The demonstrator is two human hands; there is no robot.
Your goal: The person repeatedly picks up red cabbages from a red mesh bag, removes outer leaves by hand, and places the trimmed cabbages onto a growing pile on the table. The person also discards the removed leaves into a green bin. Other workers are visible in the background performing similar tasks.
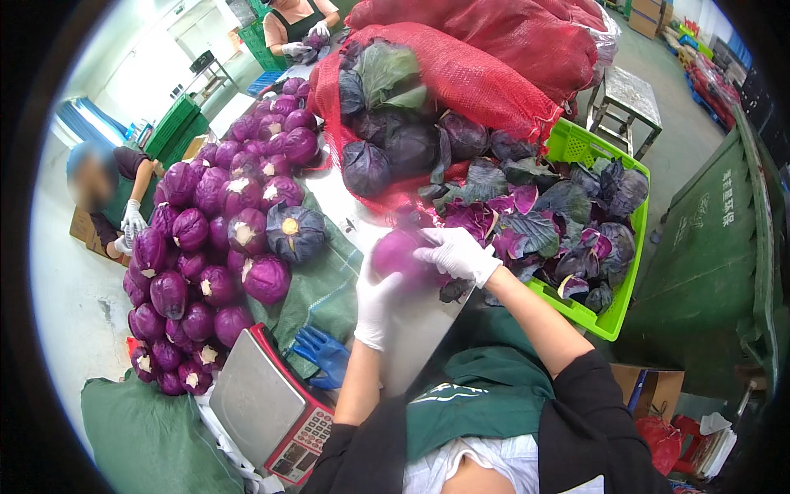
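Above the metal tabletop (410, 339) I hold a red cabbage (395, 253), its bright purple surface blurred. My left hand (378, 302), in a white glove, cups it from the left and below. My right hand (460, 254), gloved too, has its fingers against the cabbage's right side; blur hides exactly what the fingertips pinch. Torn outer leaves (524, 228) lie just beyond the right hand. Farther back, darker untrimmed cabbages (410, 148) spill from a red mesh sack (457, 80). A cabbage with dark outer leaves (296, 231) rests on green woven cloth (330, 272).
Peeled red cabbages (231, 197) are heaped at left. A scale (262, 395) and blue glove (324, 355) lie nearer me. A lime-green crate (639, 228) holds leaves at right, before a green bin (697, 247). Two co-workers, one at left (117, 185), one at back (296, 25), wear white gloves.
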